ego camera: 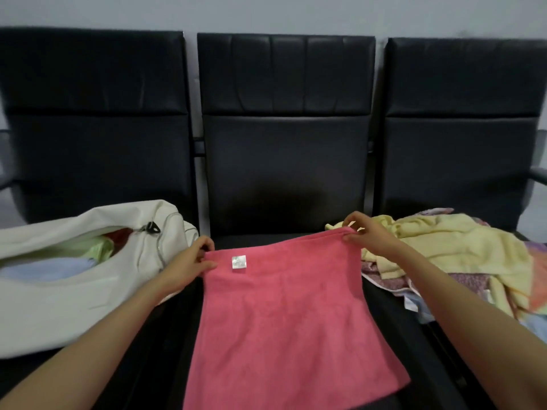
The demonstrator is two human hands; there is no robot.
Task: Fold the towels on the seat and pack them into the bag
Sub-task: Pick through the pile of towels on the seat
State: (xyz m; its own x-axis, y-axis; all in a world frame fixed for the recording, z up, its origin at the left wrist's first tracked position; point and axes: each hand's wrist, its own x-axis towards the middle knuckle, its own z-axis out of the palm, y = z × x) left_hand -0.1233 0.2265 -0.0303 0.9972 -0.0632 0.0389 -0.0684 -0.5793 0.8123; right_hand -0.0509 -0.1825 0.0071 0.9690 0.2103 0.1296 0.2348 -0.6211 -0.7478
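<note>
**Middle of the job:** you are pinching the two far corners of a pink towel (284, 315) that is lying spread across the middle seat (260, 232) of a black three-seat row, its white label (239, 262) facing up.

Your left hand (194, 263) is holding the far-left corner, fingers (207, 243) and thumb closed on the hem. Your right hand (365, 235) is holding the far-right corner, fingers (352, 219) nipping the cloth and raising it a little off the cushion.

On the left seat the white bag (59, 306) is lying open, just beside your left hand. It is already holding a pale green towel (97, 250) and a light blue one (44, 270), with something red showing deeper in, so packing appears to be under way.

On the right seat a loose pile of towels (444, 250) is waiting unfolded, yellow on top and patterned pieces beneath, close to your right hand.

Whether the pink towel is already doubled cannot be told, but it is looking flat and squared for a fold. By this reading, you are facing the folding of this towel, its trip to the bag, and then the whole pile on the right. That is putting the task probably short of halfway.
</note>
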